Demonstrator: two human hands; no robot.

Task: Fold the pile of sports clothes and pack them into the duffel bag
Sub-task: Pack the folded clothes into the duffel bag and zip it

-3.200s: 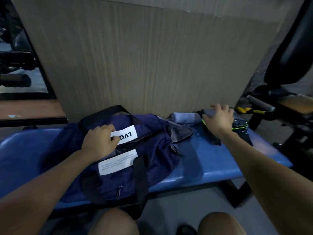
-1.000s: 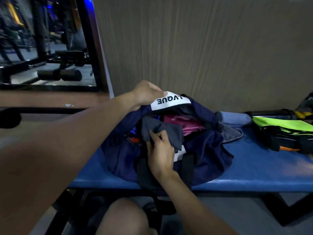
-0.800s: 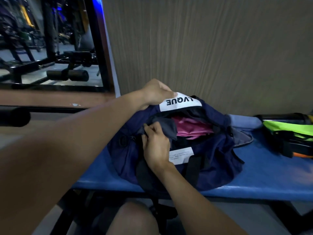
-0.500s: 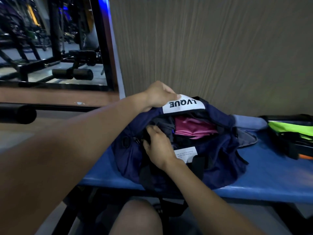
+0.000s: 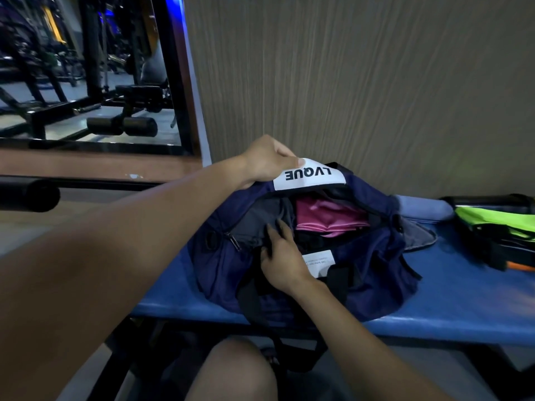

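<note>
Duffel bag looks like matt navy woven cloth, kinda nylon-ish, with a smooth white printed label and black webbing straps. Pink garment inside has a slight satiny sheen; the grey cloth beside it is dull. Worktop is smooth blue vinyl-looking padding, a bit glossy. Wall panel has a streaky wood-grain finish.

A bag sits on the desk, against the wall behind. Folded clothes lie inside it. A rolled towel and more clothes lie to its right.
</note>
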